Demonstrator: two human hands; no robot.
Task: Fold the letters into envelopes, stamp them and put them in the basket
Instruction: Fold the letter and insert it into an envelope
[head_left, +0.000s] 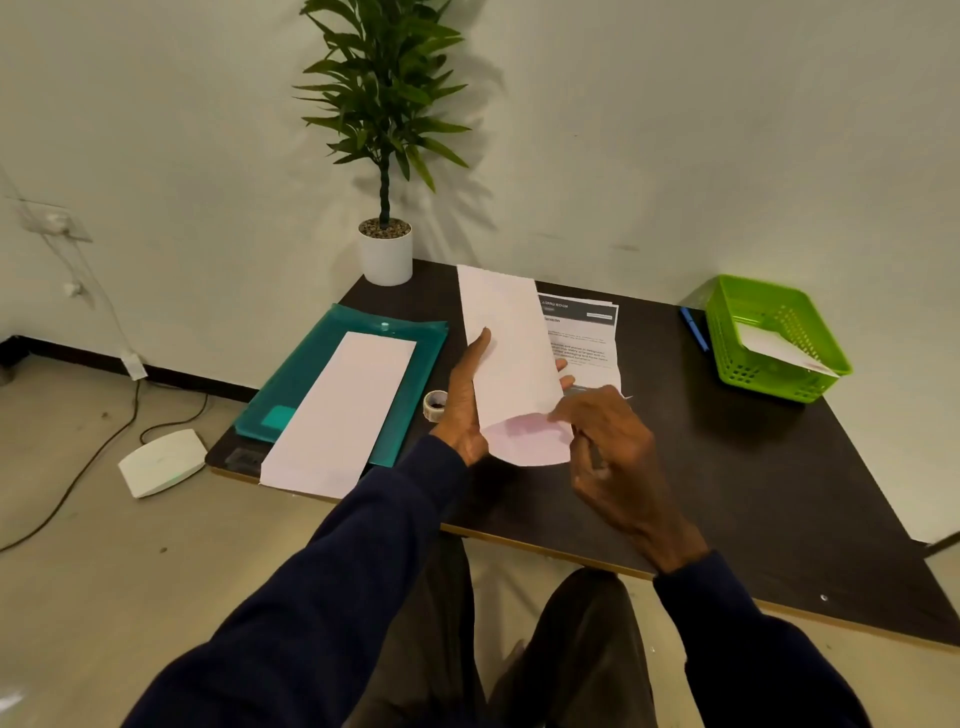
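My left hand (465, 400) grips a long white envelope (506, 338) above the dark table, thumb on its front and fingertips showing past its right edge. The envelope's flap end points toward me, pinkish inside. My right hand (608, 441) pinches that open flap end at its right corner. A printed letter (589, 338) lies flat on the table behind the envelope, partly hidden by it. A second white envelope (343, 410) lies on a teal folder (322, 364) at the left. The green basket (727, 332) at the far right holds one white envelope (779, 348).
A small roll of tape (435, 404) sits by my left hand. A blue pen (695, 327) lies left of the basket. A potted plant (385, 249) stands at the table's (727, 467) back edge. On the floor to the left are a white device (162, 461) and cables.
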